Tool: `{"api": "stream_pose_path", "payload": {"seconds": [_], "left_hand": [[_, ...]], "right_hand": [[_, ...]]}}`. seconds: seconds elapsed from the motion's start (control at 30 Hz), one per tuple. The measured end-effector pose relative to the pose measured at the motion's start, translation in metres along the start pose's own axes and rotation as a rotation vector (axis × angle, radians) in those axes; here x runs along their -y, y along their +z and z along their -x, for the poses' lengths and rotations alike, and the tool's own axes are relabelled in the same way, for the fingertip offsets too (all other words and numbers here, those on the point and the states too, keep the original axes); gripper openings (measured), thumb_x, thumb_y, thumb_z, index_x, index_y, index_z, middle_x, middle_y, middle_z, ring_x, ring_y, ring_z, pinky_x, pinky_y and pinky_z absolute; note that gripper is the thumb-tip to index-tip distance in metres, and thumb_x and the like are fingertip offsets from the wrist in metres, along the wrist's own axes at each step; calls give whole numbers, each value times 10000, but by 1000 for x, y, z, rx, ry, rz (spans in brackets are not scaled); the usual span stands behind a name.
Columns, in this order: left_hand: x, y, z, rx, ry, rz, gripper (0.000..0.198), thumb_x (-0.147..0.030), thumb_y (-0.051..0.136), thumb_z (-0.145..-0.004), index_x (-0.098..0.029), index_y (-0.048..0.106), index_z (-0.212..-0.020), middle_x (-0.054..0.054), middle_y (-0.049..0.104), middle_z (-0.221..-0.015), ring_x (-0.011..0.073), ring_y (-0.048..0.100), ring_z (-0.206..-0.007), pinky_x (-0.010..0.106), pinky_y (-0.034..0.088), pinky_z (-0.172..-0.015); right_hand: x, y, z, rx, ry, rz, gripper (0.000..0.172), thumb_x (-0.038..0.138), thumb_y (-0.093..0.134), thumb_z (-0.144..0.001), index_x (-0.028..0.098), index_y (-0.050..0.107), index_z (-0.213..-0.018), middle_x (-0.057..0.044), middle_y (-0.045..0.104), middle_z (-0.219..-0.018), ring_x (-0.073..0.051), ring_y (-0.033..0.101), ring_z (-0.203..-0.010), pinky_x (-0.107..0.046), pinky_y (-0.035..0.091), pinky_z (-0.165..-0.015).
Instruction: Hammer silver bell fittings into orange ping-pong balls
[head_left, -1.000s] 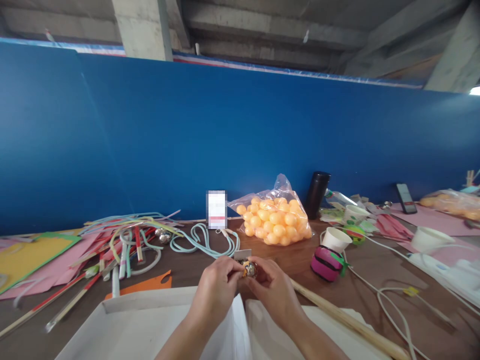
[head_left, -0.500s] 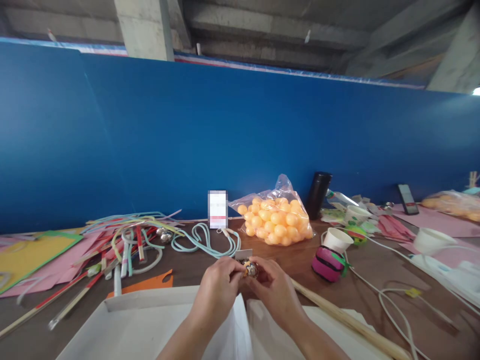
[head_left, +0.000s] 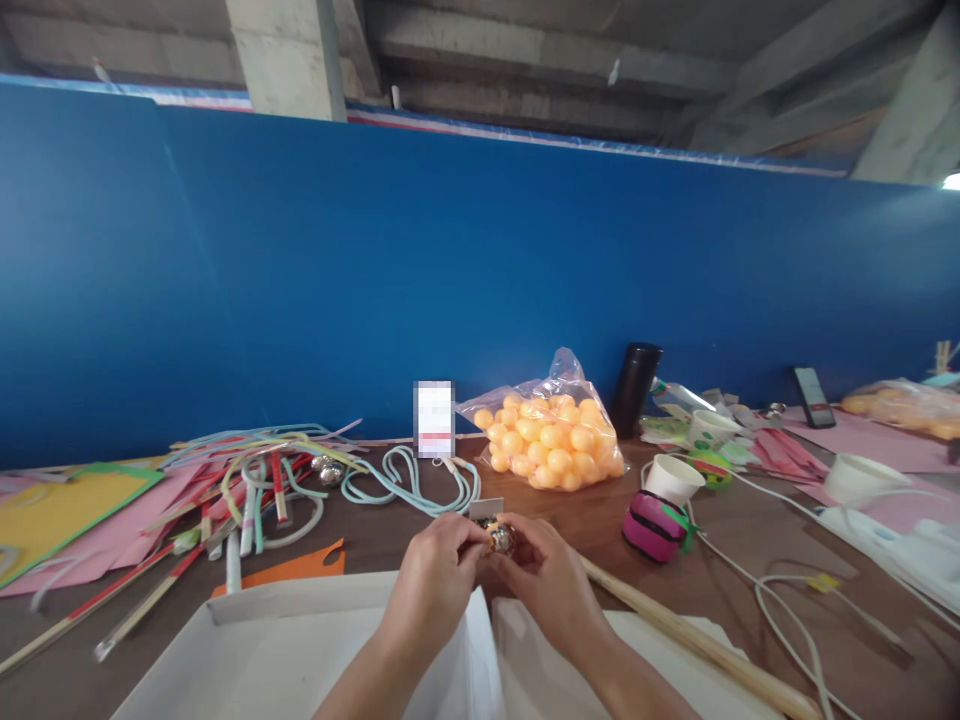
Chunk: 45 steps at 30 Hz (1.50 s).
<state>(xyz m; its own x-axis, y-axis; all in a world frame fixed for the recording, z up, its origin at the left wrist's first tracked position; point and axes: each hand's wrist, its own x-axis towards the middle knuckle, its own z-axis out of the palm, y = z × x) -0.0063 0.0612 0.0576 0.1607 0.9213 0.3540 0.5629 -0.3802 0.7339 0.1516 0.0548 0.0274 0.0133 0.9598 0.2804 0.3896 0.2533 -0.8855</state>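
Observation:
My left hand [head_left: 433, 580] and my right hand [head_left: 546, 580] meet over the near middle of the brown table [head_left: 585, 515]. Both pinch a small shiny silver ball with orange on it [head_left: 500, 540], held between the fingertips of the two hands. A small grey card [head_left: 486, 508] stands just behind the ball. Below my wrists lie two white shallow boxes [head_left: 247, 650]. A long wooden stick [head_left: 690, 635] runs from beside my right hand toward the near right.
A clear bag of orange balls [head_left: 551, 440] sits behind my hands, a black flask [head_left: 634, 388] to its right. Coloured straws, cords and pink and yellow paper [head_left: 247, 480] cover the left. A pink pouch [head_left: 654, 525], paper cups [head_left: 673, 478], white cables and a phone [head_left: 812, 395] lie right. A blue partition stands behind.

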Motion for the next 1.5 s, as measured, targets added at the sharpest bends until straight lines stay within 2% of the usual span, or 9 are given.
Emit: {"api": "stream_pose_path", "payload": {"seconds": [0.73,1.5], "left_hand": [[2,2,-1,-2,-11,-14,182,-116,544,-756,-225,688,-729,-10,665,-753,135,603,-730,229,408,-680],[4,5,1,16,67,-54,206,-87,501,-776,-199,673,-755,26,648,-769,149,605,-730,241,419,-674]], "right_hand": [[-5,1,-1,-12,-4,11,371,175,643,-724,223,664,-1091,-36,621,-918,-181,634,-762,-297,527,-711],[-3,0,0,3,-27,7,333,181,650,-728,225,682,-1056,-19,627,-855,-178,619,-741,-276,505,-690]]}}
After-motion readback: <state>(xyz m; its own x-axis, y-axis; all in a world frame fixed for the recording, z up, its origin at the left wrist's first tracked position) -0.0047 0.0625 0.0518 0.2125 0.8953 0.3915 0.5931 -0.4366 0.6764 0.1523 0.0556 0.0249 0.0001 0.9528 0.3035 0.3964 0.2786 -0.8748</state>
